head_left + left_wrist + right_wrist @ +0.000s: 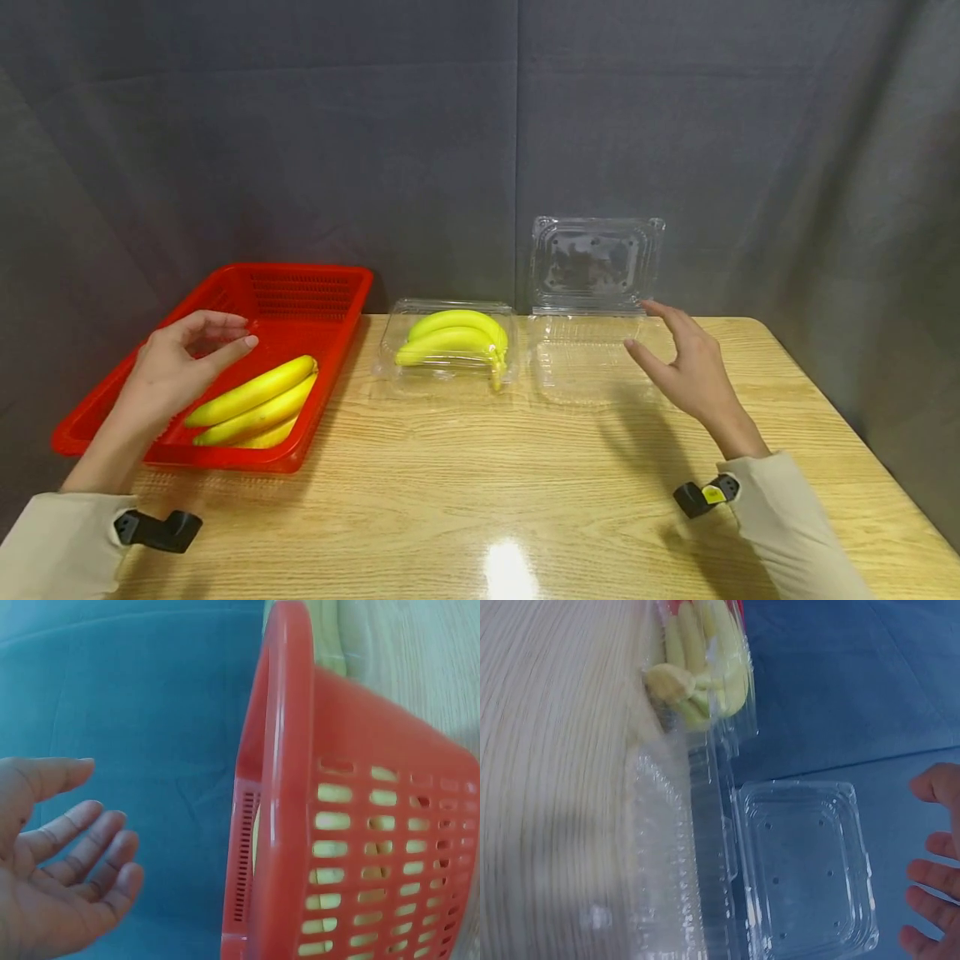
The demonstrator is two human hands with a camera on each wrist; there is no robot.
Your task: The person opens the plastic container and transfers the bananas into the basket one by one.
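Observation:
My left hand (171, 358) hovers over the red basket (352, 333), its fingers loosely bent and holding nothing. Inside that basket, toward its near right corner, lies a bunch of yellow bananas (255, 404). Beside the basket, a clear plastic clamshell box (397, 312) with its lid down contains another banana bunch (453, 337). To its right stands a second clear clamshell box (570, 367) with nothing in it, its lid (596, 262) raised upright. My right hand (693, 362) is near the right side of this box, thumb and fingers spread apart and holding nothing.
The wooden table (420, 500) ends at a dark grey cloth (420, 150) hanging behind it. The basket's rim rises above the tabletop at the left. Each wrist wears a small black camera (159, 531).

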